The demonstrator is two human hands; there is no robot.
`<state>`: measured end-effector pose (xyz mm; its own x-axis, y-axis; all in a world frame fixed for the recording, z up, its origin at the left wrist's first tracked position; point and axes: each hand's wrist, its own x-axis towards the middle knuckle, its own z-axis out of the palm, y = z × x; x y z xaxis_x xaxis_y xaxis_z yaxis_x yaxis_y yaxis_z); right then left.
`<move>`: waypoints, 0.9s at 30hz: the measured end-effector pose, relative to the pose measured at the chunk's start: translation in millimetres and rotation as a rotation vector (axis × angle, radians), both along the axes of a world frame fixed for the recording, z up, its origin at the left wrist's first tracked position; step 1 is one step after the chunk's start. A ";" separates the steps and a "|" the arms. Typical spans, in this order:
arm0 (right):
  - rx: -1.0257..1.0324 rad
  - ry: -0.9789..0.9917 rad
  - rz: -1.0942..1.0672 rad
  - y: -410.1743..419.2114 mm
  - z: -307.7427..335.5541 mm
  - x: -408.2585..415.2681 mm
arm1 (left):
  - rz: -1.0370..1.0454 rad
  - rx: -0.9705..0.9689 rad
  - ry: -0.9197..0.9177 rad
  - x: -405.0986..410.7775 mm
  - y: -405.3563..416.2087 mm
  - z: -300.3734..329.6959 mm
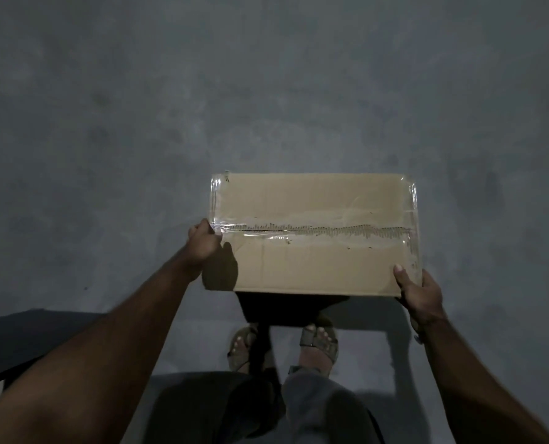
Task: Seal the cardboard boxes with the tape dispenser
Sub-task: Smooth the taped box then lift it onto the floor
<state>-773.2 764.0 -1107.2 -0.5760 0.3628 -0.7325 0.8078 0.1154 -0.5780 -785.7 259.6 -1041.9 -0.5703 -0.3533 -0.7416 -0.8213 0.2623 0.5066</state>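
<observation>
A brown cardboard box [314, 200] is held out in front of me above the floor, its top flaps closed. Clear tape [314, 230] runs along the middle seam and over both short edges. My left hand [204, 243] grips the box's left edge at the seam. At the near right corner my right hand [418, 293] holds the box, thumb on top. No tape dispenser is in view.
A grey concrete floor [266, 91] fills the scene. A dark flat surface [20, 341] lies at the lower left. My sandalled feet [282, 347] and legs are below the box, with a dark shadow under it.
</observation>
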 end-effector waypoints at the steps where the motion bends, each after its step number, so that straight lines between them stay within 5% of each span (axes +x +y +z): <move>1: 0.001 0.007 0.001 6.4 -14.5 1.6 | -0.002 0.022 -0.007 -5.0 13.0 10.9; 6: 0.091 -0.097 0.106 -7.3 -22.3 -4.6 | -0.185 0.190 -0.108 -13.8 47.5 18.9; 12: 0.441 -0.387 0.545 -61.4 35.2 -12.4 | -0.233 0.056 -0.088 -0.4 63.6 45.5; 17: 0.445 -0.158 0.991 -104.4 147.1 3.7 | -0.227 0.000 -0.061 26.0 74.3 103.9; 27: 0.368 -0.025 1.057 -157.3 377.3 62.5 | -0.239 0.078 0.080 65.9 107.3 318.2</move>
